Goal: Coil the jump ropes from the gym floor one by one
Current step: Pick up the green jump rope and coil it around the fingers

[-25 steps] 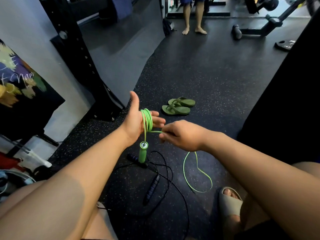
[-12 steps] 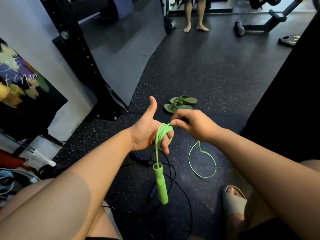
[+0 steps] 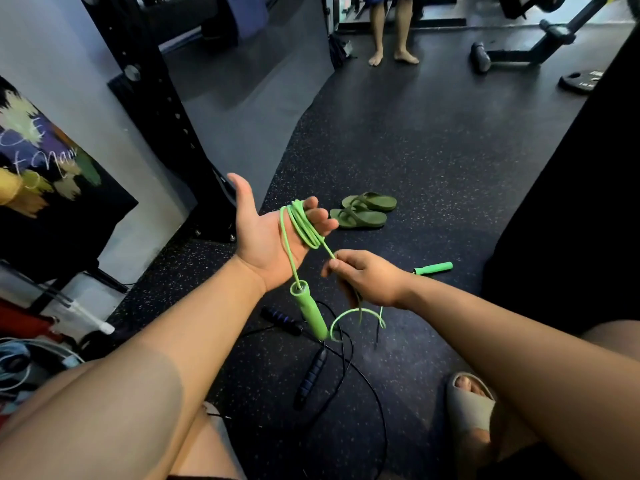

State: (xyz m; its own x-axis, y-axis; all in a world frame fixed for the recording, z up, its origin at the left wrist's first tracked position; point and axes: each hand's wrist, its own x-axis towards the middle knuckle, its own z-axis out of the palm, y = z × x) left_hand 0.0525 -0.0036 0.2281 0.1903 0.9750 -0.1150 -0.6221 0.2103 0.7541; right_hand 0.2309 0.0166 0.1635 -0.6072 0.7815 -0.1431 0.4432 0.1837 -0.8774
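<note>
The left hand (image 3: 266, 237) lies palm up, fingers nearly straight, with the green jump rope (image 3: 304, 226) looped round them and one handle (image 3: 310, 311) dangling below the wrist. The right hand (image 3: 370, 282) pinches the free strand just beside it. Best keep that strand taut, laying each turn beside the last. Against half a second ago, the right hand sits lower and the far handle (image 3: 434, 268) now shows on the floor (image 3: 433, 168)

Both our forearms are stretched out in front. Our left hand (image 3: 266, 237) is palm up, thumb stuck out, fingers pretty much straight. Our right hand (image 3: 370, 282) sits just beside it, knuckles up, fingertips pinching the green rope (image 3: 303, 225).
</note>
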